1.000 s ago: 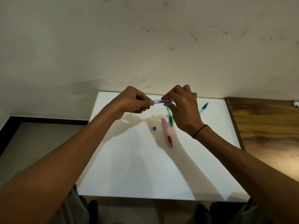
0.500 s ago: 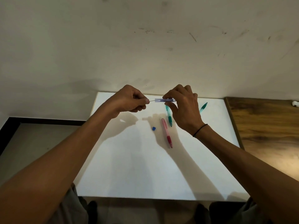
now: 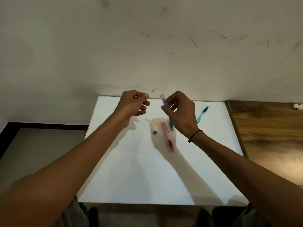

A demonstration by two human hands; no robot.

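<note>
Head view, starting from the left edge of the frame: a dark skirting strip [image 3: 41,126] runs along the foot of the wall, and beside it begins the white table [image 3: 131,177] that fills the middle. Above the table's far left part, left of centre in the frame, the left hand [image 3: 132,104] is raised, with thumb and forefinger pinched on the lower end of a thin dark rod [image 3: 152,91]. The rod slants up and to the right against the wall, and its free tip is bare. Below it, on the table, lies a small blue cap [image 3: 155,132].

Just right of the rod, but apart from it, a short violet tube [image 3: 163,99] stands nearly upright. Its lower end is gripped between the thumb and curled fingers of the right hand [image 3: 180,110], which is also held up off the table. Under that hand a pink pen [image 3: 168,136] lies lengthwise on the table, and a green pen [image 3: 171,126] is partly hidden behind the wrist. A black wristband [image 3: 195,135] circles the right wrist. Further right a teal pen [image 3: 202,114] lies slanted near the table's far edge. Next comes a wooden surface [image 3: 270,136], with a white scrap [image 3: 297,106] at the right edge of the frame
</note>
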